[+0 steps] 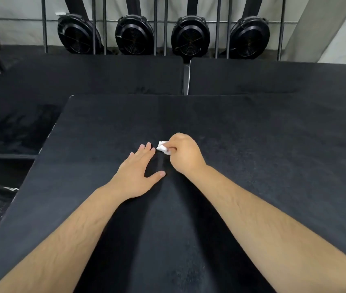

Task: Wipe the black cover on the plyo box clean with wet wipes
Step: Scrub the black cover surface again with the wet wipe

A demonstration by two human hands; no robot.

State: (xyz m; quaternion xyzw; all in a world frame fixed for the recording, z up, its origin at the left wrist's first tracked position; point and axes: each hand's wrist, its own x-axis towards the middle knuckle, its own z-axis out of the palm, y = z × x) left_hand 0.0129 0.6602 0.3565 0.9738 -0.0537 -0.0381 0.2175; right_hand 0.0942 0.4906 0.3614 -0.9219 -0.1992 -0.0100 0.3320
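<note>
Half wipe [162, 148] hidden in pinching right hand [183, 155]; left hand [135, 174] spread on cover [252, 144].

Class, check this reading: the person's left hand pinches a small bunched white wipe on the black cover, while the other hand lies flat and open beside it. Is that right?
Not quite: the hands are swapped. In the head view the right hand pinches the bunched white wipe on the black cover, and the left hand lies flat and open beside it. The rest holds.

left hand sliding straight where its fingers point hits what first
The left hand likely meets the crumpled white wet wipe pinched by the right hand, just off its forefinger; otherwise bare black cover.
</note>
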